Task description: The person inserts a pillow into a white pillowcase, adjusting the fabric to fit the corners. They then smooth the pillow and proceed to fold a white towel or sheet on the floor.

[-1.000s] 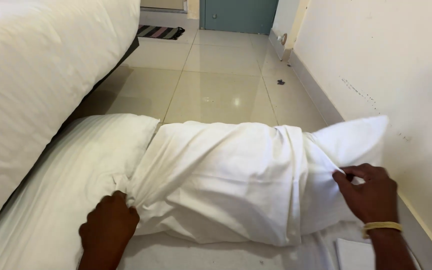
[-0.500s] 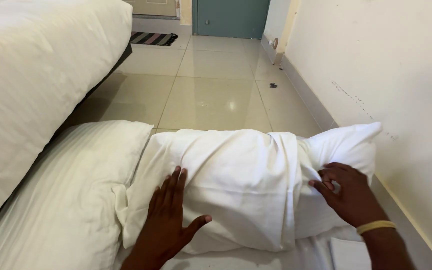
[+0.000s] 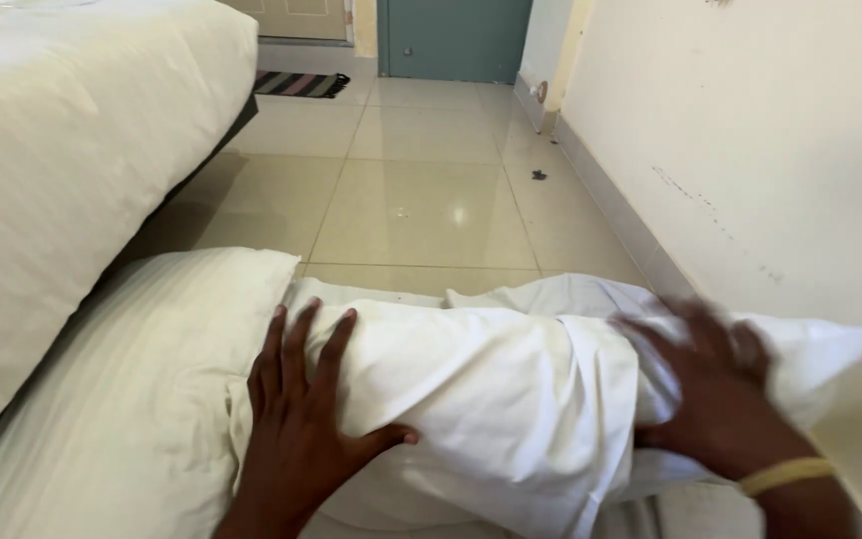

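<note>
Pillow (image 3: 511, 419): white cloth case, matt, heavily creased. Beside the pillow, a second pillow (image 3: 132, 399): cream cloth, faint woven stripe, soft sheen. Beyond the pillow, floor (image 3: 421, 200): glossy beige tile, reflecting light. Right of it, wall (image 3: 750, 130): matt cream paint, scuffed. Wristband (image 3: 785, 474): yellow, smooth, rubbery-looking. Bedding (image 3: 52, 150): matt cream cloth.

Under both hands lies a pillow (image 3: 511, 399): the left hand (image 3: 301, 419) rests flat on its left end, the right hand (image 3: 710, 399) on its right end. A second pillow (image 3: 142, 399) lies just left of the left hand, touching the first. A bed (image 3: 62, 150) stands farther left; floor (image 3: 421, 200) stretches beyond the hands; a wall (image 3: 750, 130) rises right of the right hand.
</note>
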